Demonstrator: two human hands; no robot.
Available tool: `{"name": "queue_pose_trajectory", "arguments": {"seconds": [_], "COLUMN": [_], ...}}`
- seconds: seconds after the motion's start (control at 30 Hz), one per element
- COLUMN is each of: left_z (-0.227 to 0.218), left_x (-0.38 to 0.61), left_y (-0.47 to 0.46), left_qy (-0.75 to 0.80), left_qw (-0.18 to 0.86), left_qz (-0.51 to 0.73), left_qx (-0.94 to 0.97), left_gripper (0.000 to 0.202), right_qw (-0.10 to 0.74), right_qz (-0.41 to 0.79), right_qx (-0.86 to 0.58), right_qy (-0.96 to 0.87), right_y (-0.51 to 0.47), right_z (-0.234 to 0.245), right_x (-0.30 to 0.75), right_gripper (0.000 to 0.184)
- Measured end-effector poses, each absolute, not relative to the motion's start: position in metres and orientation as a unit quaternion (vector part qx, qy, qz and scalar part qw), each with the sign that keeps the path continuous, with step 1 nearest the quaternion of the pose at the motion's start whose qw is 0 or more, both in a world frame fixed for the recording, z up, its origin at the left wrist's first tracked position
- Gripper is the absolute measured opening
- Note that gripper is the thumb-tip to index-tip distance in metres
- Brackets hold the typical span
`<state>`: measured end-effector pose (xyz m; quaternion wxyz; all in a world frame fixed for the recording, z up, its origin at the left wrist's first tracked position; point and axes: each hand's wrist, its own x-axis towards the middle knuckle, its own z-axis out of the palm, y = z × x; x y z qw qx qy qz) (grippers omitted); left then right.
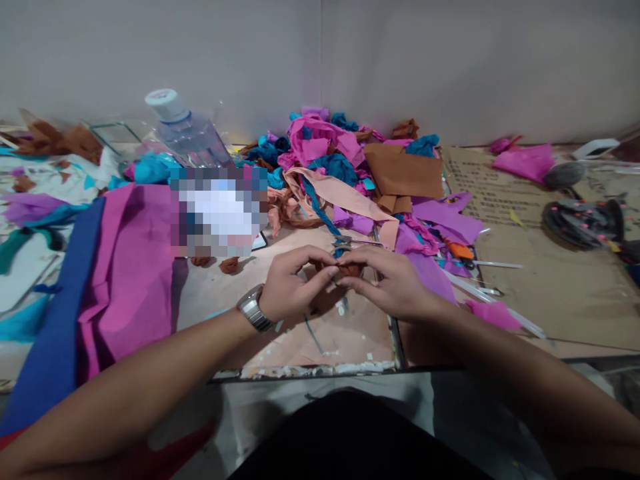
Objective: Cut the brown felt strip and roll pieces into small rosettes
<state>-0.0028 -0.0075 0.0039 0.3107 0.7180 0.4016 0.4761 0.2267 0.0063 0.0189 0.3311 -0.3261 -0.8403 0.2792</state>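
From the head camera, the left hand [287, 287] and the right hand [387, 283] are drawn together at the middle of the table, fingertips meeting over a small brown scrap [350, 269] that both pinch between thumb and forefingers. Neither hand is nearer, since the scrap sits right at the join, just above a pale board [320, 340] smeared with dried glue. Little of the scrap shows between the fingers; what can be seen runs side to side, from one hand across to the other, though its full shape is hidden and I can't be sure whether it is paper or cloth. A wristwatch [253, 308] sits on the left wrist. Just beyond the fingertips, on the far side, lies a pair of scissors [345, 244] with a teal strip [315, 203] trailing over it. Farther back is a heap of crumpled scraps [330, 157] in pink, teal, peach and brown. A clear bottle [187, 137] with a white cap stands behind and to the left. A large magenta sheet [130, 267] lies left of the left forearm, with a blue sheet [55, 333] at its outer edge. To the right, well apart from the hands, a sheet of cardboard [550, 280] covers the table
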Motion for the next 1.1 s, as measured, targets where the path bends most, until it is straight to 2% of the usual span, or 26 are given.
{"name": "queue_pose_trajectory", "arguments": {"seconds": [0.13, 0.3, 0.43, 0.67, 1.1], "left_z": [0.0063, 0.0032, 0.0001, -0.0012, 0.0019], "left_x": [-0.0004, 0.001, 0.0001, -0.0002, 0.0013], "left_y": [-0.0076, -0.0043, -0.0023, -0.0008, 0.0001], "left_qy": [0.427, 0.43, 0.44, 0.435, 0.451], "left_qw": [0.344, 0.453, 0.5, 0.537, 0.543], "left_qz": [0.464, 0.455, 0.437, 0.436, 0.437], "left_qx": [0.696, 0.635, 0.605, 0.576, 0.557], "left_gripper": [0.013, 0.018, 0.021, 0.026, 0.028], "right_qw": [0.321, 0.313, 0.306, 0.29, 0.28], "right_qz": [0.304, 0.329, 0.346, 0.368, 0.341], "right_qx": [-0.336, -0.34, -0.342, -0.344, -0.311], "right_qy": [-0.832, -0.824, -0.819, -0.814, -0.842], "right_y": [0.0073, 0.0088, 0.011, 0.0119, 0.0141], "right_z": [0.0193, 0.0221, 0.0223, 0.023, 0.0213], "right_x": [0.2277, 0.2289, 0.2299, 0.2305, 0.2314], "right_gripper": [0.025, 0.023, 0.024, 0.021, 0.021]}}
